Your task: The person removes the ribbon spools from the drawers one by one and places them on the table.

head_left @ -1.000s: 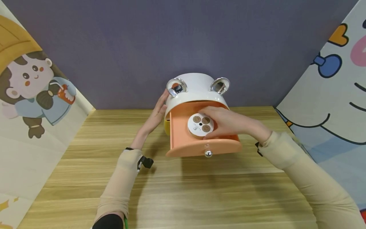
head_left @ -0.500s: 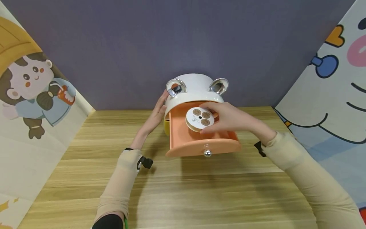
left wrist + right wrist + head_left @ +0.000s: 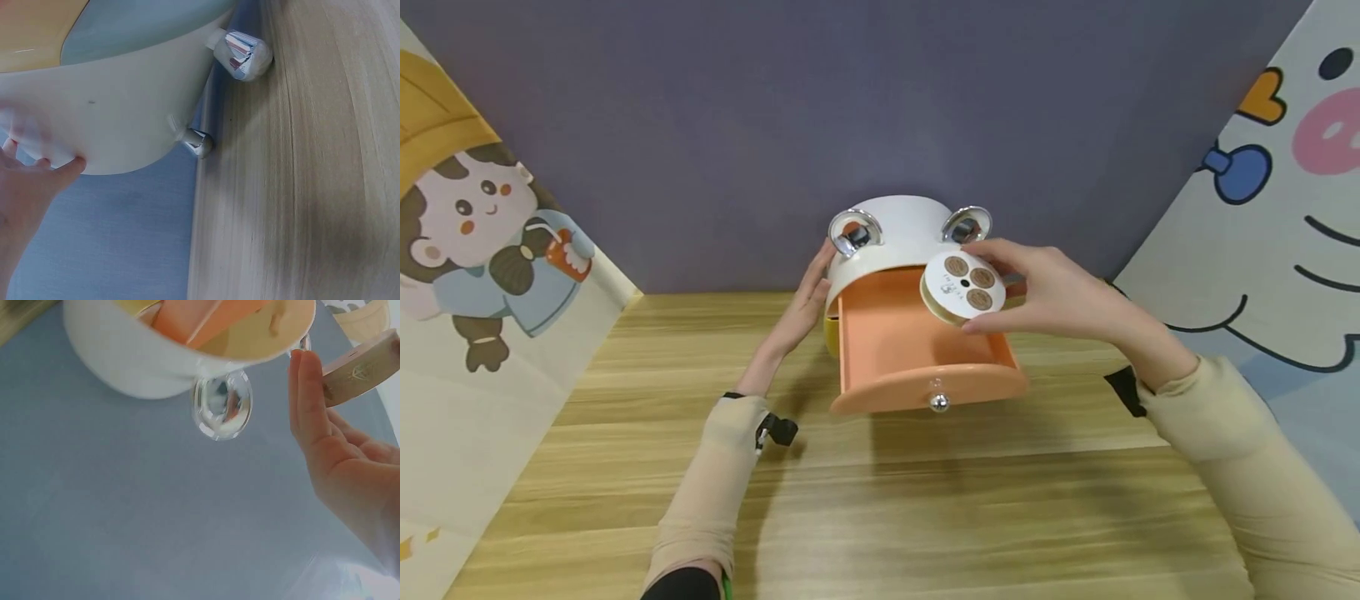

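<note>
i've just raised the white-faced disc (image 3: 953, 292), pinched in my right hand (image 3: 1060, 292), over the orange drawer's (image 3: 891, 329) one o'clock side, so it looks lifted free; my left hand (image 3: 801, 308) rests straight-fingered against the white housing (image 3: 906, 225) at nine o'clock.

Room over drawer (image 3: 883, 337), front left; white shell (image 3: 904, 223) blocks rear.

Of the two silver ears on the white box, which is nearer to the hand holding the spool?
The right silver ear, close to the right hand that grips the spool; the left ear is beside the left hand.
</note>
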`<state>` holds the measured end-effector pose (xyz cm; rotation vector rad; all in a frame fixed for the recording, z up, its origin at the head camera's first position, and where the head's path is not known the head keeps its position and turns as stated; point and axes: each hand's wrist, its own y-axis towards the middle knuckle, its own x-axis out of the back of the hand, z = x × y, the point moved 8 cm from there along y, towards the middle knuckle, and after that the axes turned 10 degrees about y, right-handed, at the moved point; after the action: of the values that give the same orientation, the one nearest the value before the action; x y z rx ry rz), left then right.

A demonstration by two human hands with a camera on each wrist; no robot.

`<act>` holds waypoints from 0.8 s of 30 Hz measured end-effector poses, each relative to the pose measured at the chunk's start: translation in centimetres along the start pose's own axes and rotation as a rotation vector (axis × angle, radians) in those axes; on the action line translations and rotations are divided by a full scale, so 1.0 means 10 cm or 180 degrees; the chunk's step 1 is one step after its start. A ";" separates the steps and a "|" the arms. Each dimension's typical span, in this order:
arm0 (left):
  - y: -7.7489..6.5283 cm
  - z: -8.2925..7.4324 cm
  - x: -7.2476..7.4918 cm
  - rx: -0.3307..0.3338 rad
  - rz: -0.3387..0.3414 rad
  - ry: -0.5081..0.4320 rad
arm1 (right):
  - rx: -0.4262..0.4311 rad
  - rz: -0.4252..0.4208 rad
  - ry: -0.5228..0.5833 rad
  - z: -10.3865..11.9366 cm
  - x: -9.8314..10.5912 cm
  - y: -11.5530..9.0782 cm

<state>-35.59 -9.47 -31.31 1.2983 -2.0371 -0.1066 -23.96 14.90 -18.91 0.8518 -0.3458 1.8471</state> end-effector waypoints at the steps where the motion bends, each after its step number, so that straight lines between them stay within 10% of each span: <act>1: 0.00 0.00 0.00 -0.0002 -0.0003 -0.0005 | -0.0039 -0.0039 -0.0025 -0.02 0.03 -0.03; 24: 0.01 0.01 -0.02 0.0015 0.0045 -0.0062 | -0.0430 -0.0507 -0.0091 -1.00 0.36 -0.70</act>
<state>-35.70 -9.33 -31.46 1.2901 -2.0637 -0.1084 -22.55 26.27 -24.51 0.7905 -0.4042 1.6467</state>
